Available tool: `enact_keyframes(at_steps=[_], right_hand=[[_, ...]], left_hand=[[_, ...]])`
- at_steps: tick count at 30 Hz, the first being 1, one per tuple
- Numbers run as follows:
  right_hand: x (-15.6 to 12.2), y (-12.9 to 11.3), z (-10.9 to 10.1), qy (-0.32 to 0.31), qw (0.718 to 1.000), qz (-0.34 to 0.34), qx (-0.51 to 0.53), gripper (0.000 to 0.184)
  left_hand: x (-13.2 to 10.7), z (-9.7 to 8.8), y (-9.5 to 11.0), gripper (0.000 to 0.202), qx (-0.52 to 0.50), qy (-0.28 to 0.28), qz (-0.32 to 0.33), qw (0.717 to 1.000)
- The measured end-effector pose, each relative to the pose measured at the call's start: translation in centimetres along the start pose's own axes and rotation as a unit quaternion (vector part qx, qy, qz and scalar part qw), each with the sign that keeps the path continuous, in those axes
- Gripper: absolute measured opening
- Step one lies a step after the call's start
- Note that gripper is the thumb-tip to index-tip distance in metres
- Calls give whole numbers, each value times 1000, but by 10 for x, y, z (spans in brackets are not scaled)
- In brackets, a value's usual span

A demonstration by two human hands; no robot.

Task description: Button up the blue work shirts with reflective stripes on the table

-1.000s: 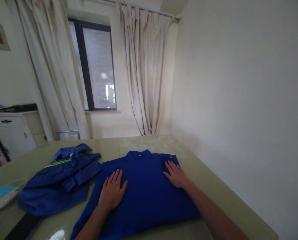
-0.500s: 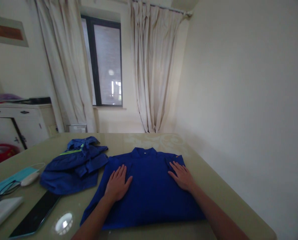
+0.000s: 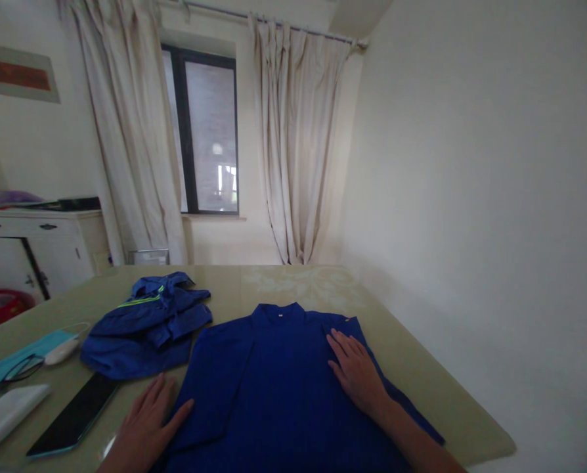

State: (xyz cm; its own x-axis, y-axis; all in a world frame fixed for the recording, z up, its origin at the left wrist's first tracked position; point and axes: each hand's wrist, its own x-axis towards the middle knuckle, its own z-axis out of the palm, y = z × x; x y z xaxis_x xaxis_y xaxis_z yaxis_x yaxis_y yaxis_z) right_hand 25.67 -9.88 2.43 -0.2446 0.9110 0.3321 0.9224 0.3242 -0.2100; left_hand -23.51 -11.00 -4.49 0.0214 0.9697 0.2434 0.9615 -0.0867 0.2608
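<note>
A blue shirt [image 3: 274, 387] lies spread on the table in front of me, its collar towards the far side. Its left part shows a sleeve folded inward over the body. My right hand [image 3: 357, 371] rests on the shirt's upper right, fingers stretched and holding nothing. At the shirt's lower left edge is my left hand [image 3: 148, 420], thumb and fingers apart, its thumb over the cloth. A second blue garment [image 3: 148, 322] with yellow-green stripes lies crumpled to the left of the shirt.
On the table [image 3: 412, 368], at left, lie a dark phone [image 3: 74, 417], a white flat object [image 3: 12, 417], a white mouse [image 3: 61, 353], glasses [image 3: 25, 368] and a light blue mask [image 3: 42, 348]. A wall [image 3: 471, 197] stands along the right side.
My left hand has moved from the shirt's upper left down to its lower left edge. My right hand stays on the shirt's upper right. The shirt sits nearer me in view.
</note>
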Motion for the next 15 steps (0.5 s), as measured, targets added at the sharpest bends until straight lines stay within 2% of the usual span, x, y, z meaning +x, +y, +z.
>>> enact_keyframes(at_steps=[2,5,7,9,10,11,13,15], right_hand=[[5,-48,5,4,997,-35,65,58],[9,-129,34,-34,977,-79,196,66],[12,-178,62,-59,953,-101,278,75],[21,-214,85,-60,935,-72,343,73],[27,-226,93,-53,928,-49,365,68],[35,-234,97,-47,926,-27,375,61],[53,-240,96,-34,925,15,379,48],[70,-232,86,-12,931,5,364,44]], left_hand=[[-5,7,-2,58,-82,-19,-18,996],[-9,12,13,61,-198,-46,-67,977],[-8,10,22,67,-288,-101,-85,948],[-7,5,26,74,-391,-144,-91,904],[-6,2,28,80,-428,-150,-91,887],[-6,-1,31,88,-444,-146,-85,880],[-3,-6,44,108,-443,-114,-62,887],[1,-11,70,121,-445,-76,-29,892]])
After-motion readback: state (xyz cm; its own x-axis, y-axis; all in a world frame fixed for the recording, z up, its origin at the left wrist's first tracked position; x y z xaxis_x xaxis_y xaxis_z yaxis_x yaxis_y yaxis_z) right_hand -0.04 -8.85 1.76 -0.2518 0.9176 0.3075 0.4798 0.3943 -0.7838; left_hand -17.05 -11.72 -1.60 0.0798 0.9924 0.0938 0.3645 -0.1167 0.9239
